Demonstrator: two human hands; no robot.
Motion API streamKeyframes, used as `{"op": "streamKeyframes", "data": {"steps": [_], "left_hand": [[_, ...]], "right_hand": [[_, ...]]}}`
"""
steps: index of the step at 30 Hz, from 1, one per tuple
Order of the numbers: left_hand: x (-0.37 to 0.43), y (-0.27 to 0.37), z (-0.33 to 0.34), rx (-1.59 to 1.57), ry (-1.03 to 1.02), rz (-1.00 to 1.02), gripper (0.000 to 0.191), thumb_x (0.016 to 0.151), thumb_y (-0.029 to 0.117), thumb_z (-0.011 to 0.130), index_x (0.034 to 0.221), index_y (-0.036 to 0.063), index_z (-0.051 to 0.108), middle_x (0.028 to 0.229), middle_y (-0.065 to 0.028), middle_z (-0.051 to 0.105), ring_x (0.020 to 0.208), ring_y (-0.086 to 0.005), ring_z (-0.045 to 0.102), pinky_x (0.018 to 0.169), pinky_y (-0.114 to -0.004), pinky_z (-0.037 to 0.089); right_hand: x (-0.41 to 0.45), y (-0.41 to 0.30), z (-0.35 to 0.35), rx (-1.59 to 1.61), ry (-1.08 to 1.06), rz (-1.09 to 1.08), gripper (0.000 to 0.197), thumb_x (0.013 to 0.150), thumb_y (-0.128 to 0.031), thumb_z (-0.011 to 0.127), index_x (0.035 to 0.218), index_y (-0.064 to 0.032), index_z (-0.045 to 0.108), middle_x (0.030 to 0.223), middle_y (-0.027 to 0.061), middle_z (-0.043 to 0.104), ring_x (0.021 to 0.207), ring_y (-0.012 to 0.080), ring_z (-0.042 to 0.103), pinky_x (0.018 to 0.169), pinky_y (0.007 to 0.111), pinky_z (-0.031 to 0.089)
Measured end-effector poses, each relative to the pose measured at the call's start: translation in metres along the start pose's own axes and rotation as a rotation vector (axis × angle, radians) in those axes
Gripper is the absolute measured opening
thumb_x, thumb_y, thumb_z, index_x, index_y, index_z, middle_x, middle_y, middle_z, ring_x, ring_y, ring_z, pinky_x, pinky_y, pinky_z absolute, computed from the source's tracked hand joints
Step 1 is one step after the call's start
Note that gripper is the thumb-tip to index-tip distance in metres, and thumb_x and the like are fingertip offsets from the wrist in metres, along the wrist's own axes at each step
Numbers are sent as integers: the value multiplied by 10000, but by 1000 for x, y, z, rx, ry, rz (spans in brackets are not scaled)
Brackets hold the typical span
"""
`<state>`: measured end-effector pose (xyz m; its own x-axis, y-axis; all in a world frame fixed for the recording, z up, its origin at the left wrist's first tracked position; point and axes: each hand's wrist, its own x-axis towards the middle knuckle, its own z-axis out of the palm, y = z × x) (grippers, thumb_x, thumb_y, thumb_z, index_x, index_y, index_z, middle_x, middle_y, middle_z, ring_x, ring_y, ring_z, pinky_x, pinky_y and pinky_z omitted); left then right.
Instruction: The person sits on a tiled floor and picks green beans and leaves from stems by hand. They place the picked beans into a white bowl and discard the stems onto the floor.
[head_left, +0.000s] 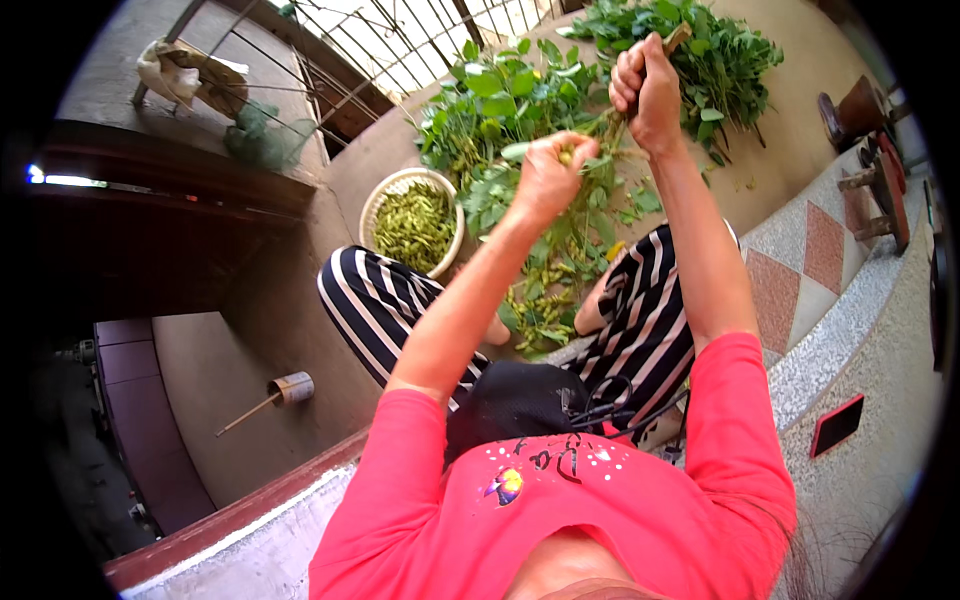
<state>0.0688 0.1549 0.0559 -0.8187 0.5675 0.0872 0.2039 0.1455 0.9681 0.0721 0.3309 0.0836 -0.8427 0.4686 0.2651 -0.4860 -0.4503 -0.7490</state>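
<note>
My right hand (649, 94) grips the thick stem end (677, 36) of a green bean plant, which sticks out above the fist. Lower on the same plant, my left hand (551, 176) is closed around green pods (567, 155), partly hidden by the fingers. Below both hands the plant's leaves (592, 196) hang over the floor between my knees. Loose pods and leaves (546, 304) lie by my bare feet. A round white plastic basket (365, 225) of picked pods (416, 229) stands beside my left knee.
Leafy bean plants (495, 101) lie beyond my left hand, with another bundle (739, 75) farther right. A metal grille (375, 49) borders the far left. Steps (787, 300) rise on the right, bearing a phone (837, 425). A tin can with a stick (294, 388) is at left.
</note>
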Motion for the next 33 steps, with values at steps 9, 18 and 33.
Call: {"op": "streamKeyframes", "data": {"steps": [9,18,33], "left_hand": [[-11,0,4,10,21,1,222,964,221,662,965,0,645,691,28,520,657,-57,441,580,-256,387],[-31,7,11,196,65,173,232,1020,237,583,919,29,595,667,10,451,636,-67,404,565,-271,377],[-72,30,-35,13,105,123,157,1033,186,538,1013,57,625,702,27,567,628,-44,497,551,-219,401]], "right_hand": [[-1,-3,0,39,133,106,444,1064,-440,410,762,-117,453,615,-11,419,494,103,407,467,273,410],[2,19,-22,-76,343,214,388,1045,-467,441,895,-113,486,640,-32,430,494,83,415,412,256,377],[14,0,-40,-139,380,38,409,1043,-467,447,884,-93,497,626,-29,413,489,83,387,414,260,367]]}}
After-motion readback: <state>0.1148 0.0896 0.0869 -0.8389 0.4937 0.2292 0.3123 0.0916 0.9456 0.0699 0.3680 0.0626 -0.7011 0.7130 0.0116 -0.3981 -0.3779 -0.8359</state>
